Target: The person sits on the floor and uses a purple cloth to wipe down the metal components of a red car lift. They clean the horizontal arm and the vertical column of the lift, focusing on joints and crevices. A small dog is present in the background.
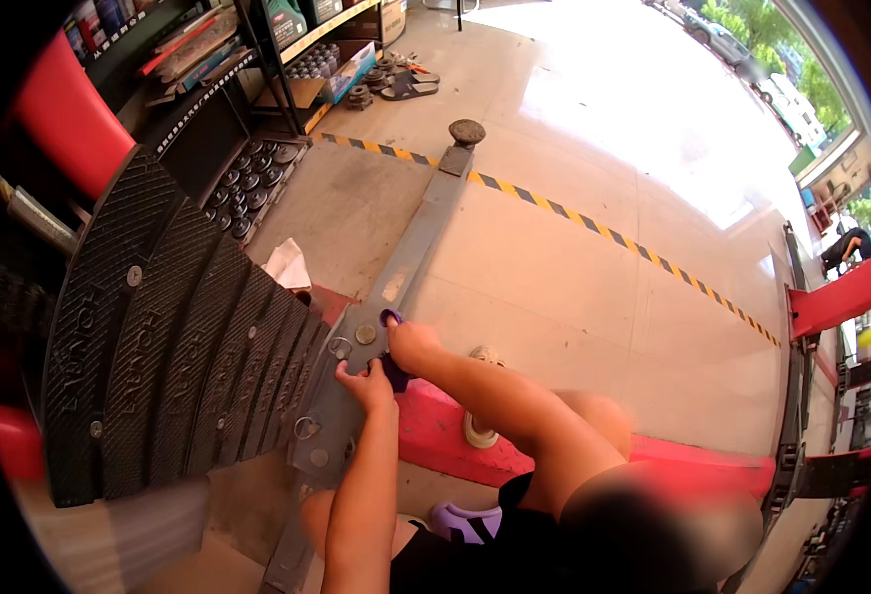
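Observation:
My right hand is closed around a purple thing with a rounded, ring-like upper end; its kind is unclear. Directly below it, a dark purple part shows between my hands. The bent fingers of my left hand meet this darker part, while one digit sticks out toward a metal pull ring. Both hands are over a grey steel lift arm, beside a round brass-coloured disc set in it. A second pull ring lies nearer to me.
A ribbed black rubber guard rises at left, with a white cloth behind it. A round pad tops the arm's far end. Red lift base, striped floor tape, loaded shelves and another person are around.

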Demonstrator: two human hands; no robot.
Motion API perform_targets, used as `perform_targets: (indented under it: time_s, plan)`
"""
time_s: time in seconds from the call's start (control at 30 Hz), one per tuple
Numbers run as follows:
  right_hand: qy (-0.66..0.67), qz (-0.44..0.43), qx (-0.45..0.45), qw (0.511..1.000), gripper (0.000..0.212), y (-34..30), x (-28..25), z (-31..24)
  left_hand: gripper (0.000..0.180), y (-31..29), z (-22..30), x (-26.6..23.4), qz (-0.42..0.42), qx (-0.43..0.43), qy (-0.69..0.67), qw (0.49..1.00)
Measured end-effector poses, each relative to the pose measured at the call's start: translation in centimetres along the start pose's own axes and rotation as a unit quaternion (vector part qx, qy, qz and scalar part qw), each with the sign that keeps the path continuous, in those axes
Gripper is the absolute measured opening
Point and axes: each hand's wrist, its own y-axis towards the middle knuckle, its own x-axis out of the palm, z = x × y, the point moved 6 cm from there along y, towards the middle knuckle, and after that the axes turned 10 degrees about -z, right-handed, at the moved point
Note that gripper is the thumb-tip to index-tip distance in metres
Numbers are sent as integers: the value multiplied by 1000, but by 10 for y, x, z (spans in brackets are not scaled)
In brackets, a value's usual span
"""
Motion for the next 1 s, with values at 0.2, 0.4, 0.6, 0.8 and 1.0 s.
perform_targets:
  time_s: [0.2, 0.4, 0.6, 0.8, 1.0]
  plan:
    - [270, 231, -289, 889, 30, 26, -85, -161, 23, 75, 225, -66, -287, 132, -50, 947]
    - [338, 297, -325, 832, 20, -15, -81, -97, 46, -10, 214, -53, -368, 260, 230, 862]
    - [542, 123, -318, 768, 43, -51, -90, -113, 20, -53, 260, -77, -298, 363, 295, 832]
    - [565, -37, -378, 732, 46, -109, -98, -83, 33, -59, 243, -75, -432, 196, 1, 880]
    - [324, 72, -374, 866, 31, -111, -72, -101, 44, -64, 231, -109, -389, 127, -56, 911]
